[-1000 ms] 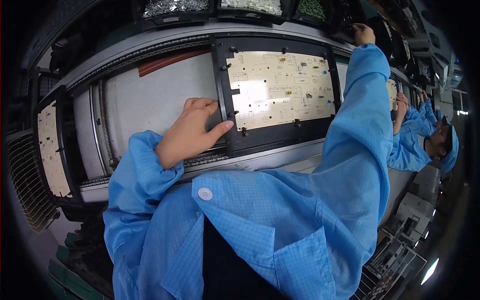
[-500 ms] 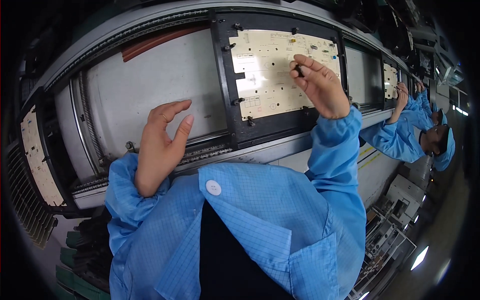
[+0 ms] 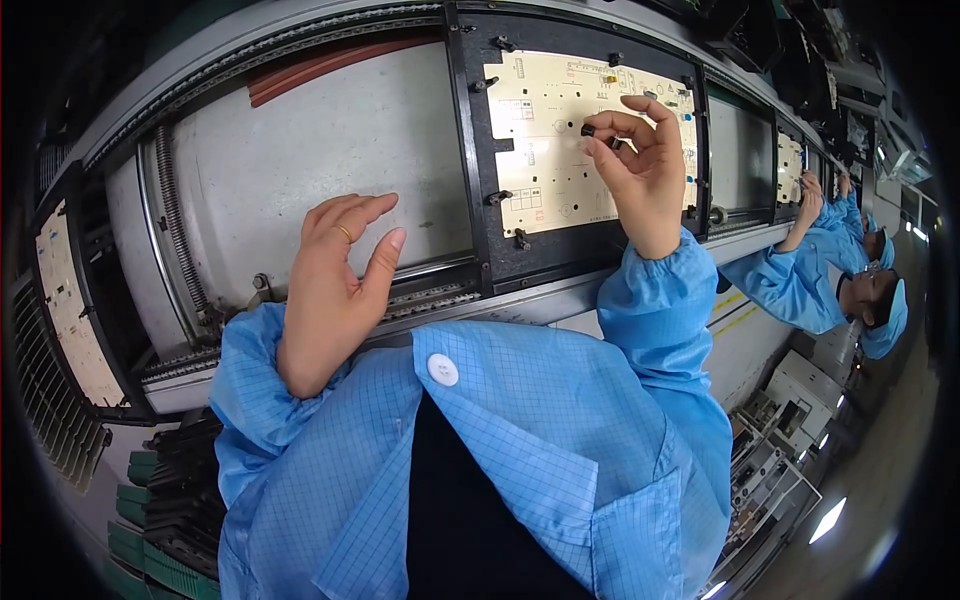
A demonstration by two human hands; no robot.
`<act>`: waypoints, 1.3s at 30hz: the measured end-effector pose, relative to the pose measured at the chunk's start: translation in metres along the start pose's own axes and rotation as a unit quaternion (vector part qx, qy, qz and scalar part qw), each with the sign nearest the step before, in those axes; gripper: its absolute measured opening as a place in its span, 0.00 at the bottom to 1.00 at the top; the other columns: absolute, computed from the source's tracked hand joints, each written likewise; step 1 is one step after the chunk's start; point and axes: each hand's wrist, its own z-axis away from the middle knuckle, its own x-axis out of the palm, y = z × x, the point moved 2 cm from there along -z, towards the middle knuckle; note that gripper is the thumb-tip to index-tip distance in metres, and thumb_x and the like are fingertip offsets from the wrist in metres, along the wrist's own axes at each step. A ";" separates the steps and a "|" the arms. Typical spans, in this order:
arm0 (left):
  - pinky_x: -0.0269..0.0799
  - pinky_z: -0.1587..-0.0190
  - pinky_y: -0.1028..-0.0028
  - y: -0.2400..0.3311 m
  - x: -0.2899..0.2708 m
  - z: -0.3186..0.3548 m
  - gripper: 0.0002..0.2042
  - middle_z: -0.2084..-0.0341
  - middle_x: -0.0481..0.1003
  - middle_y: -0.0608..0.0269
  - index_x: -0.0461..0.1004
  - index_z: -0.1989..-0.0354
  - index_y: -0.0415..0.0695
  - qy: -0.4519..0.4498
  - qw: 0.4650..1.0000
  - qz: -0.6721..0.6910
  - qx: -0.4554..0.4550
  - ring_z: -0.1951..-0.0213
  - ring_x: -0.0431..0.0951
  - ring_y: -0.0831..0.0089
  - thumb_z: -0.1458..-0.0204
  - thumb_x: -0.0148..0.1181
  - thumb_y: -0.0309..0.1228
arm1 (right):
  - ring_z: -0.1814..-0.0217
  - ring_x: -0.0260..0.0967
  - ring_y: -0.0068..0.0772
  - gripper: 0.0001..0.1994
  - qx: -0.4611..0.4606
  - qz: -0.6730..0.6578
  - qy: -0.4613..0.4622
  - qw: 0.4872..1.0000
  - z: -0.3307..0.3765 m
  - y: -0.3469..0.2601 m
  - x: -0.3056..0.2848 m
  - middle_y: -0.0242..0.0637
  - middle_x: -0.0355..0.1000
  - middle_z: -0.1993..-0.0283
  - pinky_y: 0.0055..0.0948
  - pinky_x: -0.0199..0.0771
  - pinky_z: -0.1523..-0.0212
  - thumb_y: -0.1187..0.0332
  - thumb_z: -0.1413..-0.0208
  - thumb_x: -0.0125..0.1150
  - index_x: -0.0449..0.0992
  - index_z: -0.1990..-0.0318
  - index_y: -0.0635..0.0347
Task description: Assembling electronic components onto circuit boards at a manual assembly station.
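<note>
My right hand (image 3: pixel 648 185) is above a cream circuit board (image 3: pixel 535 110) that lies in a black carrier frame (image 3: pixel 520 258). A small black part (image 3: pixel 588 130), which looks like an electronic component, sits at the tips of the thumb and index finger. Another dark part (image 3: pixel 614 143) shows deeper among the curled fingers; their exact kind is too small to tell. Several small coloured components stand along the board's right side. My left hand (image 3: pixel 335 285), with a ring on one finger, hovers over the conveyor line left of the frame, fingers apart and holding nothing.
Conveyor rails (image 3: pixel 430 302) with chains run along both sides of the grey bed (image 3: pixel 330 140). Another board (image 3: pixel 75 310) in a carrier is at far left. Dark green-edged racks (image 3: pixel 165 510) stand lower left. Co-workers in blue (image 3: pixel 800 270) work farther along on the right.
The board and frame have shifted slightly right in the picture. My right hand has turned and its fingers have spread, showing two dark parts. My left hand stays open.
</note>
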 end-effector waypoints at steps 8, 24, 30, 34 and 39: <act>0.64 0.42 0.64 -0.001 -0.001 0.001 0.16 0.54 0.73 0.47 0.75 0.50 0.37 -0.003 1.000 -0.020 -0.005 0.44 0.67 0.54 0.44 0.58 0.33 | 0.56 0.73 0.28 0.26 -0.070 0.219 0.023 0.973 0.003 -0.003 0.009 0.43 0.74 0.56 0.25 0.75 0.55 0.84 0.47 0.60 0.57 0.43 0.63; 0.64 0.42 0.62 -0.006 -0.001 0.002 0.16 0.54 0.74 0.47 0.75 0.50 0.38 -0.002 0.999 -0.041 0.006 0.43 0.66 0.52 0.44 0.58 0.33 | 0.62 0.76 0.28 0.14 -0.128 0.226 0.008 0.966 -0.005 0.006 0.007 0.36 0.78 0.63 0.25 0.76 0.61 0.82 0.48 0.61 0.72 0.54 0.62; 0.64 0.43 0.62 -0.005 -0.002 0.002 0.16 0.53 0.74 0.47 0.75 0.50 0.38 -0.005 0.999 -0.047 0.008 0.43 0.66 0.53 0.44 0.58 0.33 | 0.59 0.75 0.27 0.14 -0.100 0.190 0.006 0.977 -0.009 0.013 0.007 0.36 0.78 0.62 0.24 0.74 0.55 0.82 0.49 0.62 0.73 0.55 0.62; 0.64 0.43 0.62 -0.006 -0.002 0.001 0.16 0.53 0.74 0.47 0.75 0.51 0.38 -0.003 0.999 -0.052 0.012 0.43 0.66 0.53 0.44 0.58 0.33 | 0.52 0.73 0.25 0.15 -0.074 0.186 -0.018 0.980 -0.010 0.013 0.005 0.37 0.75 0.56 0.23 0.73 0.50 0.84 0.48 0.61 0.71 0.53 0.65; 0.64 0.42 0.66 -0.004 -0.005 0.002 0.15 0.49 0.71 0.48 0.75 0.48 0.43 -0.017 0.997 -0.073 -0.004 0.41 0.66 0.57 0.43 0.58 0.32 | 0.53 0.74 0.25 0.15 -0.091 0.200 -0.021 0.975 -0.010 0.010 0.009 0.36 0.76 0.58 0.23 0.73 0.50 0.84 0.48 0.62 0.71 0.53 0.65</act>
